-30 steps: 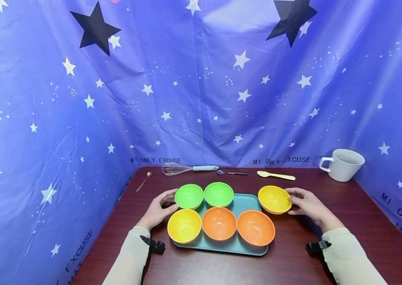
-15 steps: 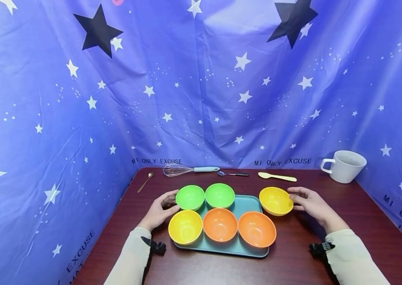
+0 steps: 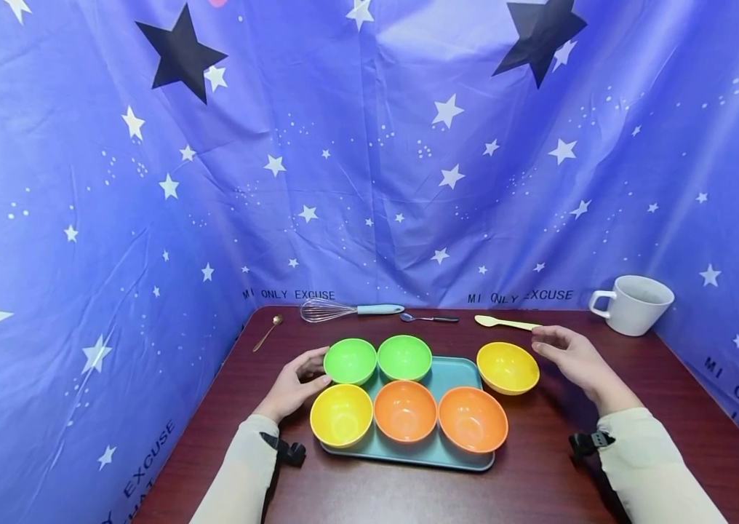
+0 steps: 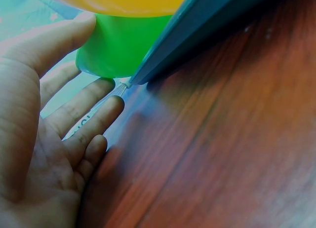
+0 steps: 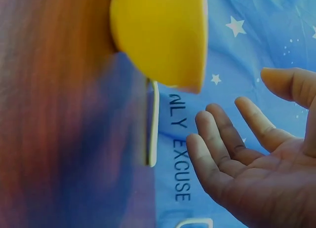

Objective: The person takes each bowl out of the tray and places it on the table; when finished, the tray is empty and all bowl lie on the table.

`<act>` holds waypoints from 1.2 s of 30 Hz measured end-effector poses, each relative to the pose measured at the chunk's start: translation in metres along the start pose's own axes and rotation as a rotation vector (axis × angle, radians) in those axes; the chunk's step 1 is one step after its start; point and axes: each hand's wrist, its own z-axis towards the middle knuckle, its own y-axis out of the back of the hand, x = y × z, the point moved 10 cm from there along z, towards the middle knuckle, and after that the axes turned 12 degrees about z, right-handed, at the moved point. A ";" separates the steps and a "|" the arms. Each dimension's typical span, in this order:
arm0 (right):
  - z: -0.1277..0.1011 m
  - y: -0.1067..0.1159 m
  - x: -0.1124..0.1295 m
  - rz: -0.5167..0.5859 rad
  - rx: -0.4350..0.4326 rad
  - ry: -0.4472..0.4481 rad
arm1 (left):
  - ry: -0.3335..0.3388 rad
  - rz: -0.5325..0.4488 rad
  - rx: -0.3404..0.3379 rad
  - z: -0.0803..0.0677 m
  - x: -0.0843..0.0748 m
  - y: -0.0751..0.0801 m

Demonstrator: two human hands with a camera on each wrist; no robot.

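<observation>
Star-printed blue cloth walls in a dark wooden table [image 3: 540, 473]. From the head view, a teal plastic tray [image 3: 454, 375] sits mid-table carrying two green, one yellow and two orange bowls. A second yellow plastic bowl [image 3: 508, 367] stands on the table just off the tray's right edge. The right hand [image 3: 572, 358] hangs beside it, fingers spread wide, holding nothing and apart from the rim. The left hand [image 3: 294, 386] rests at the tray's left edge, fingers relaxed against the left green bowl [image 3: 350, 360]. Along the table's far edge lie a wire whisk [image 3: 343, 311], spoons and a pale spatula [image 3: 505, 322]; a white mug [image 3: 633, 303] stands at the far right corner.

The left wrist view adds that the left hand's fingers [image 4: 94, 122] lie flat on the table at the tray's corner, a thumb touching the green bowl's wall.

The right wrist view confirms clear space between the open palm and the yellow bowl [image 5: 160, 38], which the head view leaves ambiguous.

Judging by this, the yellow bowl stands released beside the tray; any further handling would call for closing the fingers round its wall again.
</observation>
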 end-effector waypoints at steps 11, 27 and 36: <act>0.015 -0.015 0.033 0.004 -0.001 0.064 | 0.002 -0.010 -0.003 0.001 0.000 -0.001; 0.038 -0.067 0.075 0.180 0.157 0.041 | 0.015 0.017 0.004 0.000 -0.002 0.001; 0.051 -0.102 0.085 0.148 0.255 0.028 | 0.012 0.013 0.006 -0.001 -0.002 0.000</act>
